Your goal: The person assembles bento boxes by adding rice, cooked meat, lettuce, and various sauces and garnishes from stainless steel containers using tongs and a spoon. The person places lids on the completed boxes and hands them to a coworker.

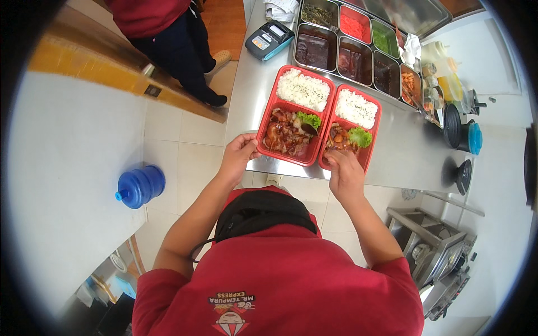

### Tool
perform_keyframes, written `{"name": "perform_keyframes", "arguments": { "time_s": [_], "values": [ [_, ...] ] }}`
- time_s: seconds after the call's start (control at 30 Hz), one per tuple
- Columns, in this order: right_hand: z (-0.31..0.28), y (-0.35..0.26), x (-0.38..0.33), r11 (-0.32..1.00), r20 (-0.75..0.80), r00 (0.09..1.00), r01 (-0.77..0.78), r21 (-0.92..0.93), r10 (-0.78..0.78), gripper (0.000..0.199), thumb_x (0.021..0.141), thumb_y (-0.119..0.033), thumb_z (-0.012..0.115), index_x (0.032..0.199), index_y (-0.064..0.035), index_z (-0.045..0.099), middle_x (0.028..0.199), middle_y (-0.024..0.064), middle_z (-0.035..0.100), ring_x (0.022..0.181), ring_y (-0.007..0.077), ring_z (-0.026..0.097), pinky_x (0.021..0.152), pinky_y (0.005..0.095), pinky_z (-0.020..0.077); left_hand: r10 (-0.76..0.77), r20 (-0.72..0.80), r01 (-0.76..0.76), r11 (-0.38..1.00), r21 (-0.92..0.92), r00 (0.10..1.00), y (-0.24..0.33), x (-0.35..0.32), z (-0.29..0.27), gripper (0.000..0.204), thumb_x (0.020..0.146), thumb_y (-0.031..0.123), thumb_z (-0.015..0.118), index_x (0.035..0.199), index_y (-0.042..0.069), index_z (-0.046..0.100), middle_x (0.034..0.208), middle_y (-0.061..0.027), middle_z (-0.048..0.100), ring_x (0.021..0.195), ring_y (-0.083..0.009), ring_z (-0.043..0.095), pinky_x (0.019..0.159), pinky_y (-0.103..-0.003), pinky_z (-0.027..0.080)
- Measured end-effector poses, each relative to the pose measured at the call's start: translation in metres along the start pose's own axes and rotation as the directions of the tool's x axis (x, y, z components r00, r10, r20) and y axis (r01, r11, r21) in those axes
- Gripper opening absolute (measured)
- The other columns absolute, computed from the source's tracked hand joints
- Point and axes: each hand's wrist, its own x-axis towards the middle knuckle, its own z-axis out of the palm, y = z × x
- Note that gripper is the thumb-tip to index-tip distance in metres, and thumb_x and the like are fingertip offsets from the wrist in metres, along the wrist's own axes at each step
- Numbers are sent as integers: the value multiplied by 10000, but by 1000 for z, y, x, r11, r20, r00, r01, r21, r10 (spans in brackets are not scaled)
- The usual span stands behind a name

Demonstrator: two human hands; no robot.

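Two red meal boxes lie side by side near the steel counter's front edge. The left box (pixel 307 163) has white rice with dark flecks at its far end, and glazed meat (pixel 283 134) with green lettuce nearer me. Rice, meat and lettuce fill the right box (pixel 366 162) in the same layout. My left hand (pixel 240 154) pinches the left box's near left wall. My right hand (pixel 346 172) is closed above the meat in the right box, fingertips bunched. From it a dark spoon (pixel 309 129) seems to reach over the left box's meat; its handle is mostly hidden.
Behind the boxes stand steel pans of sauces (pixel 316 47), red shreds and green topping. A handheld printer (pixel 269 40) sits left of them. Bottles (pixel 450 67) and black lids (pixel 463 176) line the right. Another person (pixel 174 50) stands far left; a blue water jug (pixel 141 186) lies on the floor.
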Motion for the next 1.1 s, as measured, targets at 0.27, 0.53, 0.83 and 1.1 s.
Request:
{"name": "perform_keyframes", "arguments": {
  "time_s": [0.27,0.53,0.83,1.1],
  "values": [
    [-5,8,8,988,-65,986,-153,-34,151,95,851,-91,495,861,-17,553,744,94,576,621,209,551,520,281,436,-1,10,1,1000,-21,1000,-1,3,-3,185,866,128,497,1012,16,520,884,-23,560,749,-83,523,706,-229,446],
    [-31,58,75,167,106,484,-487,857,868,166,870,-206,467,804,-73,542,579,-12,463,447,53,372,383,179,266,-3,31,4,999,-38,1000,0,4,-5,170,867,116,497,1005,19,520,904,-30,566,768,-93,529,712,-235,445],
    [67,112,143,833,-236,807,-476,283,541,245,907,-224,445,865,-24,579,644,4,537,533,54,459,479,202,392,2,37,-1,999,-36,999,1,4,-5,178,868,121,497,1011,18,522,902,-33,571,760,-94,532,714,-238,448],
    [64,113,133,186,7,451,-382,905,892,195,910,-207,405,874,-48,512,639,15,505,491,94,427,435,232,359,5,28,-5,1000,-17,1000,4,1,-2,194,869,121,491,1027,12,520,894,-24,565,758,-82,527,713,-228,445]
  ]
}}
